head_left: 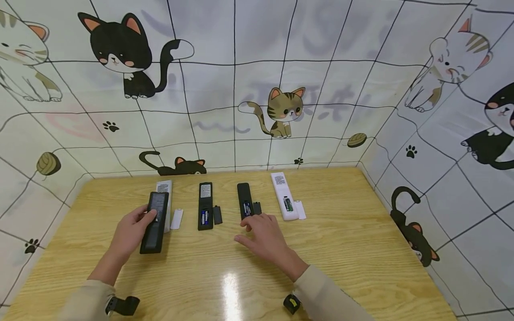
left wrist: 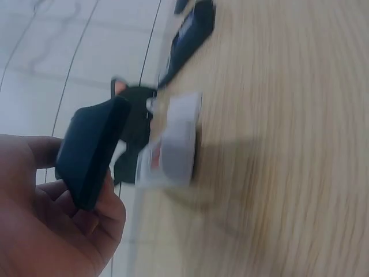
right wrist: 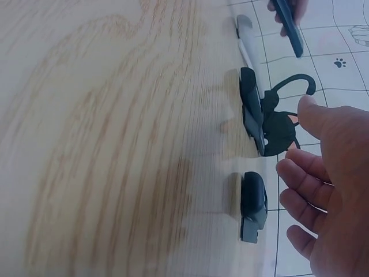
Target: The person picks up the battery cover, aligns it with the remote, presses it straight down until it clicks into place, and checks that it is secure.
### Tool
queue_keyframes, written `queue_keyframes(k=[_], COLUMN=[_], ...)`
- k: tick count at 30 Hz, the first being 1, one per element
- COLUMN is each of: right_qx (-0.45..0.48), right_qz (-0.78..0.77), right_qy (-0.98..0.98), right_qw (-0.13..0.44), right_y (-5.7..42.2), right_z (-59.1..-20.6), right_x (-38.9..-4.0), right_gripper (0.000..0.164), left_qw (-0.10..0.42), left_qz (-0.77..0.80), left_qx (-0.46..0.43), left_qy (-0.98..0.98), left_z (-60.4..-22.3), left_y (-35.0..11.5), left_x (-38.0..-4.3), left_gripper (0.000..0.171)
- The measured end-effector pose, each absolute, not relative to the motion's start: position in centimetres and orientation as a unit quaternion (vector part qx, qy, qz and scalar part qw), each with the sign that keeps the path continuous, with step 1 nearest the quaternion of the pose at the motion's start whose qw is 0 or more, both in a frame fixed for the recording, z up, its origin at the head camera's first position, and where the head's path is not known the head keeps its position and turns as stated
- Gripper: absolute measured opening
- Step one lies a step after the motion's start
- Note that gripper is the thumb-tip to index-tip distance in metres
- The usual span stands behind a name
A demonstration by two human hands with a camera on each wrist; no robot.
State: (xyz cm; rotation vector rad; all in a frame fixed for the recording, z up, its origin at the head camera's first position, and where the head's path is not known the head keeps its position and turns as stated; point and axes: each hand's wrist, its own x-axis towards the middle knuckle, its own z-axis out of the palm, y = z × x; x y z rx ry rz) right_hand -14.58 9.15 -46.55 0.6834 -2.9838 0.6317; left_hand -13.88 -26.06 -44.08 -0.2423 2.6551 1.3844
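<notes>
Head view: left fingers grip a black remote.

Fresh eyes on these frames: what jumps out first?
Probably the cartoon-cat backdrop behind and beside the wooden table. Next, the black remote control held in the left hand, partly covering the leftmost white remote control in the head view; to its right, three more remote controls lie with batteries exposed.

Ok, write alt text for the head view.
A person's left hand holds a black remote control above a wooden table; the right hand, holding nothing, hovers near another black remote. Four remotes, two black and two white, lie in a row, each beside a detached battery cover, before a cat-print backdrop.
</notes>
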Motion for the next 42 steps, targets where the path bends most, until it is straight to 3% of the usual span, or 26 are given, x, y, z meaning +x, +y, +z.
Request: queue_keyframes(k=[12,26,42], right_qx=[0.21,0.218,0.228], right_qz=[0.2,0.196,0.213], right_qy=[-0.957,-0.956,-0.95], right_qw=[0.004,0.003,-0.014], right_y=[9.7,9.7,9.2], right_z=[-46.5,-47.4,-47.7], right_x=[-14.5,-14.5,-14.3], right_gripper=[0.038,0.039,0.038], left_qw=[0.076,0.125,0.131], left_qz=[0.407,0.358,0.293], left_qx=[-0.117,-0.134,-0.121], left_qy=[0.903,0.915,0.939], left_z=[-46.0,-47.4,-47.3], left_y=[-32.0,-33.1,-34.1], left_x=[-13.5,-12.9,-12.0], left_gripper=[0.078,0.08,0.08])
